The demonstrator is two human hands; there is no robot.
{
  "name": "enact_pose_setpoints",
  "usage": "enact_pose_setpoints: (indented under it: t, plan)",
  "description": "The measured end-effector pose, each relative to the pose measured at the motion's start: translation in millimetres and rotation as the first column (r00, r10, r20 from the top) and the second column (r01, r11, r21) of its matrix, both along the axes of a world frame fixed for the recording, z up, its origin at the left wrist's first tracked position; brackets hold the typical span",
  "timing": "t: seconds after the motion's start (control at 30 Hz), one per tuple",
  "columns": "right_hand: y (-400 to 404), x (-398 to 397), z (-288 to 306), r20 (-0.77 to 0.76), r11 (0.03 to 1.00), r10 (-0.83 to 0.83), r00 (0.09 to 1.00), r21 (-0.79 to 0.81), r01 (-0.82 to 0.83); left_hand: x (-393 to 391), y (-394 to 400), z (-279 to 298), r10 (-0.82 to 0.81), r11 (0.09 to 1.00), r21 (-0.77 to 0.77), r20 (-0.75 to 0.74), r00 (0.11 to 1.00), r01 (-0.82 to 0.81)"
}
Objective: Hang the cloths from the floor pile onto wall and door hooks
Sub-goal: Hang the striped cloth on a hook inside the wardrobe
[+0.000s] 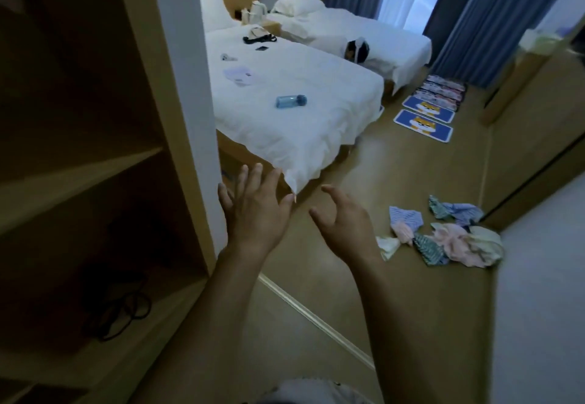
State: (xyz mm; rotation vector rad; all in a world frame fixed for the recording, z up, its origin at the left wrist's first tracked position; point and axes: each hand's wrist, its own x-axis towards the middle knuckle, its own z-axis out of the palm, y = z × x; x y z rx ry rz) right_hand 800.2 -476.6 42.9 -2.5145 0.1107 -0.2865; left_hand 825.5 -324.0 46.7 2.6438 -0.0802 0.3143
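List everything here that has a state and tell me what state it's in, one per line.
Left hand: open, fingers spread, holding nothing.
Right hand: open, fingers loosely curled, holding nothing.
Cloths: crumpled in a pile on the floor, untouched.
Blue bottle: lying on its side on the bed.
Curtains: parted.

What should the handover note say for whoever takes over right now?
Left hand: open, fingers spread, holds nothing.
Right hand: open, fingers loosely curled, holds nothing.
Cloth pile: on the floor to the right of the hands, near the foot of the closer bed; several cloths, none touched.
Done: no cloth seen hung; no hooks in view.
Left: pick up each cloth and hang it on the wall and door hooks.
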Motion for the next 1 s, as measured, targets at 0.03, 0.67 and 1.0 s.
enact_pose_setpoints:
  t: [0.03,0.67,1.0]
  plan:
    - [-15,-8,-4,-0.011,1.0,-0.027,1.0,-0.003,0.027,-5,-16,-3,-0.033,0.999,-0.002,-0.007,0.999,0.033]
    - [-254,-86,-30,-0.124,0.773,-0.608,0.784,0.136,0.62,-3,-292,-31,-0.592,0.792,0.085,-0.131,0.795,0.604]
    - [-332,-42,-25,-0.149,0.616,-0.771,0.62,0.075,0.784,80,-402,-27,-0.777,0.609,0.059,-0.156,0.61,0.791]
